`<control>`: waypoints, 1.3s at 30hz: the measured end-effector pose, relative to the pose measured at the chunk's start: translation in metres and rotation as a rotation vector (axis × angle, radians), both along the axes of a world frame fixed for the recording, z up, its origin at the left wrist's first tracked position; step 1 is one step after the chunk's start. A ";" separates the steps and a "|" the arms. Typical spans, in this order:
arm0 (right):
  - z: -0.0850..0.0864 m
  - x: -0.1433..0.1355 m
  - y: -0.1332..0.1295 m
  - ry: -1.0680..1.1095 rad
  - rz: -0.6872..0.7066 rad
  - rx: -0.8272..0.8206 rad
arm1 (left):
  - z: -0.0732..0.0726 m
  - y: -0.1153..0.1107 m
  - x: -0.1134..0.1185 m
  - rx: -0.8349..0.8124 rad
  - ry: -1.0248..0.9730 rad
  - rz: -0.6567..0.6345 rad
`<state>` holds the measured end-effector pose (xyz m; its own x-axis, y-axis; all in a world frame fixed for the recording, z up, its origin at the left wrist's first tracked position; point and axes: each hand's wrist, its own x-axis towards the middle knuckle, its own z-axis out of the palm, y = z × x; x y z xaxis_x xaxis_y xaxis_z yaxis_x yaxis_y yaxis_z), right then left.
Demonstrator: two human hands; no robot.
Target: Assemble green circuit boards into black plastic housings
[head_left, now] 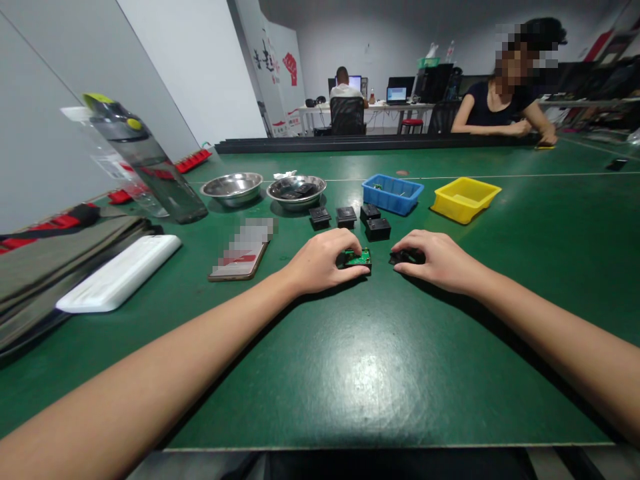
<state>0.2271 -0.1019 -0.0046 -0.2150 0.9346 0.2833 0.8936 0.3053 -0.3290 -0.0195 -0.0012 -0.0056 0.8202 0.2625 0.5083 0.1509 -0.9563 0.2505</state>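
Note:
My left hand [327, 261] is closed around a small green circuit board [359, 257], which seems to sit in a black housing; my fingers cover part of it. To its right, my right hand [440, 259] pinches a small black plastic part [400, 257], mostly hidden by the fingers. Both hands rest low over the green table with a gap between them. Just beyond stand several black plastic cases, among them one at the left [320, 218], one in the middle [346, 217] and one at the right [378, 229].
Behind the cases are a steel bowl [235, 190], another bowl with black parts [280, 203], a blue bin [393, 197] and a yellow bin [465, 201]. A phone [240, 257], white power bank [123, 273], bag [60, 260] and bottle [155, 163] lie left. A person [505, 110] sits opposite.

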 end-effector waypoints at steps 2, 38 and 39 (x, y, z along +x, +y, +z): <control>0.002 -0.003 -0.001 -0.019 0.018 -0.007 | 0.000 0.000 0.000 0.000 0.001 0.006; 0.005 -0.040 -0.015 1.145 -0.037 -0.098 | 0.002 -0.008 0.002 -0.036 -0.079 -0.005; 0.005 -0.040 -0.015 1.142 -0.030 -0.099 | 0.002 -0.008 0.001 -0.028 -0.080 -0.008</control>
<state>0.1868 -0.1170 0.0005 0.1432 0.9640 0.2239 0.0647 0.2166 -0.9741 -0.0180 -0.0096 -0.0033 0.7795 0.2715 0.5645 0.1220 -0.9497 0.2883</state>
